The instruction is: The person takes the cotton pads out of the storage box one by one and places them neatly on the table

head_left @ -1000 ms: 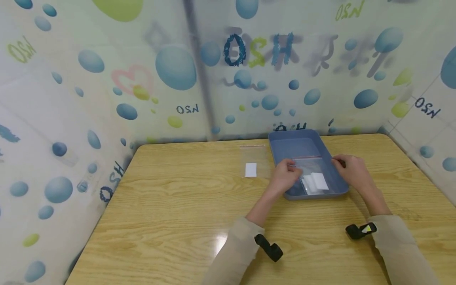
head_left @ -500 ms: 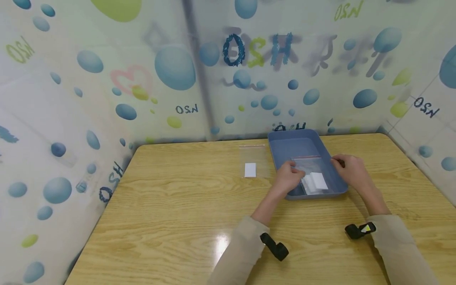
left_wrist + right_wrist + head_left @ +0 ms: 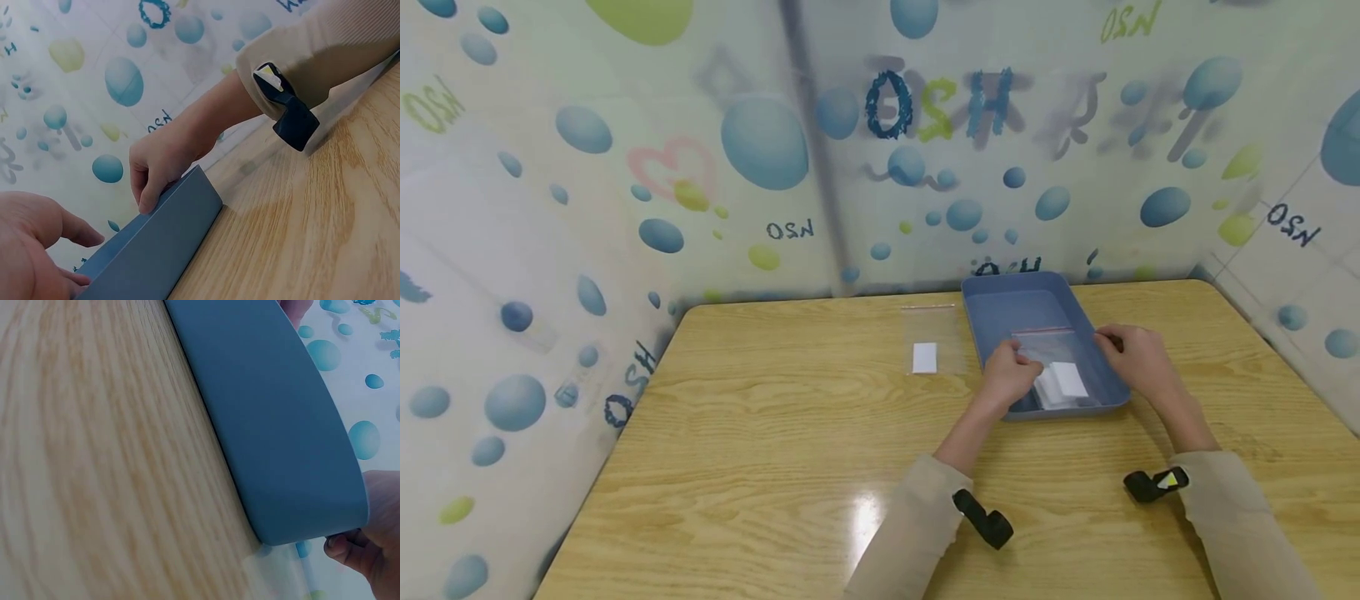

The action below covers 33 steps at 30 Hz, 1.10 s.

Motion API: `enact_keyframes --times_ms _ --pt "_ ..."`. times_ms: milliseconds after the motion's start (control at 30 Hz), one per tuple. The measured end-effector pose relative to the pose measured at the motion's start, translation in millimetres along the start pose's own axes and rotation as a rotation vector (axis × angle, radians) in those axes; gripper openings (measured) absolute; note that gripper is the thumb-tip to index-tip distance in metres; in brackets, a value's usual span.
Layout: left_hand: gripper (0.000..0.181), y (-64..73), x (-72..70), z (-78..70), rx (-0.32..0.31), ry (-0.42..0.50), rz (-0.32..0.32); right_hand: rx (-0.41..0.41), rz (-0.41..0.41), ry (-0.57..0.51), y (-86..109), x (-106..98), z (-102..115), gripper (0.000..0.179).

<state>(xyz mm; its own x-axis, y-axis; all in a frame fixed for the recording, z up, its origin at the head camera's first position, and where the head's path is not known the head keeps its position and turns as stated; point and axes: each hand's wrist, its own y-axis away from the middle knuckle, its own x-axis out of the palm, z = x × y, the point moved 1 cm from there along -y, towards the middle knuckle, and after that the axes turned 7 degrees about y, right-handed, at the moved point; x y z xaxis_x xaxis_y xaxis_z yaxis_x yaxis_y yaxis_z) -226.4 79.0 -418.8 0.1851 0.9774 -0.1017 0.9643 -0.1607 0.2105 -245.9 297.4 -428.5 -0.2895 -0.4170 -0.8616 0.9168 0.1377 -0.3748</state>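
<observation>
A blue-grey tray (image 3: 1011,300) lies on the wooden table. Inside its near half is a clear zip bag (image 3: 1051,340), with several white card-like pieces (image 3: 1067,379) at its lower end. The left hand (image 3: 1009,375) reaches over the tray's left side, close to the bag's left edge. In the left wrist view its thumb (image 3: 81,231) stands apart from the fingers below. The right hand (image 3: 1138,354) grips the tray's right rim between thumb and fingers. Part of the bag's left side is hidden behind the left hand.
Left of the tray, a second clear zip bag (image 3: 946,333) with a white card (image 3: 924,358) lies flat on the table (image 3: 760,433). Behind the table hangs a patterned curtain (image 3: 850,192). Both sleeves carry a black wrist camera (image 3: 985,521).
The left hand has shifted slightly right, farther over the bag. Its thumb now covers more of the bag's left side. The right hand stays on the rim.
</observation>
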Motion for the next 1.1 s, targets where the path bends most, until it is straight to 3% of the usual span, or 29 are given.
enact_keyframes --times_ms 333,667,800,1100 --pt "0.050 -1.1 0.5 -1.1 -0.004 0.027 -0.008 0.011 0.010 0.009 -0.9 -0.1 2.2 0.016" --pt "0.040 -5.5 4.8 4.0 0.031 0.176 0.037 0.013 0.009 0.007 -1.3 -0.6 3.2 0.016" --pt "0.029 -7.5 9.8 5.7 0.053 0.192 -0.001 0.003 0.003 0.004 -1.1 -0.4 3.0 0.015" --pt "0.015 -9.4 17.2 8.7 0.102 0.129 -0.100 0.002 -0.009 -0.002 0.0 0.4 1.2 0.015"
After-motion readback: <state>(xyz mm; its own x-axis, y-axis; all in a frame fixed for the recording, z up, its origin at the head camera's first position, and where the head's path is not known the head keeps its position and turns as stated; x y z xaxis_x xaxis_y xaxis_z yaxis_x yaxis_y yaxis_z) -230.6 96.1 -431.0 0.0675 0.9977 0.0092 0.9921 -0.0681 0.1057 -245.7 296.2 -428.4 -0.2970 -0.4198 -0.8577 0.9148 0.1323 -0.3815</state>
